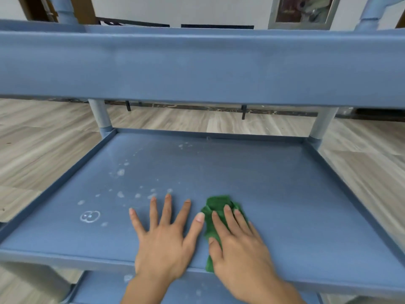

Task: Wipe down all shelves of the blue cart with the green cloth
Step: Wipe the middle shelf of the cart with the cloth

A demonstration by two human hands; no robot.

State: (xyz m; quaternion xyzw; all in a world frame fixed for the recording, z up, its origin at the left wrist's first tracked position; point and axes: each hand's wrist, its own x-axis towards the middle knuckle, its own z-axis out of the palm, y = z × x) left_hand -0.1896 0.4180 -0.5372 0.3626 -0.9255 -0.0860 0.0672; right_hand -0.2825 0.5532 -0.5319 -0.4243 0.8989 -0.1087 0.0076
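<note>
The blue cart fills the view, its middle shelf (274, 183) right in front of me. White spots and a ring mark dot the shelf's left half. My left hand (164, 240) lies flat on the shelf near its front edge, fingers spread. Beside it, my right hand (238, 244) presses the green cloth (215, 207) onto the shelf with straight fingers. The crumpled cloth sticks out ahead of the fingers and hangs a little over the front lip.
The top shelf's side wall (197, 66) spans the view above my hands. Two grey-blue posts (99, 116) stand at the far corners. A lower shelf (105, 288) shows under the front edge. Wood-look floor (32, 150) surrounds the cart.
</note>
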